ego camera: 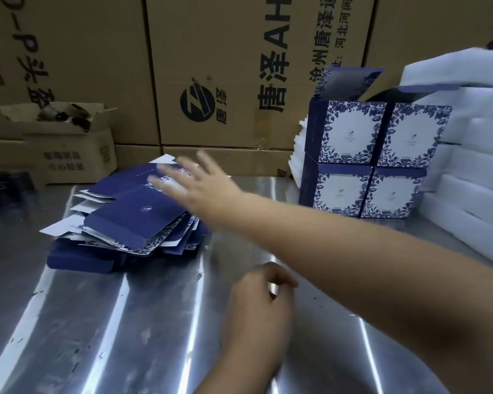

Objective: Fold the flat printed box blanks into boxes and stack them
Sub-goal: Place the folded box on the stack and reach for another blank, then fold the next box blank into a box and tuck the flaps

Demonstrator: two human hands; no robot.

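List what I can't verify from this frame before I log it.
1. Head view: motion blur on the right hand hides whether its fingers touch the pile of flat blanks.
2. Overlapping sheets hide how many blanks that pile holds.
3. The four folded boxes hide any behind them; their centre print is too small to read.
4. The open carton at left holds dark, blurred things.
5. The right edge cuts off the white foam sheets.

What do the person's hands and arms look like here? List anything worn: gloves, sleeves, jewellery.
Both the right hand and the left hand are ungloved, with no ring, watch or bracelet showing. No sleeve is in view on either arm. The right hand is blurred, so fine detail there cannot be told.
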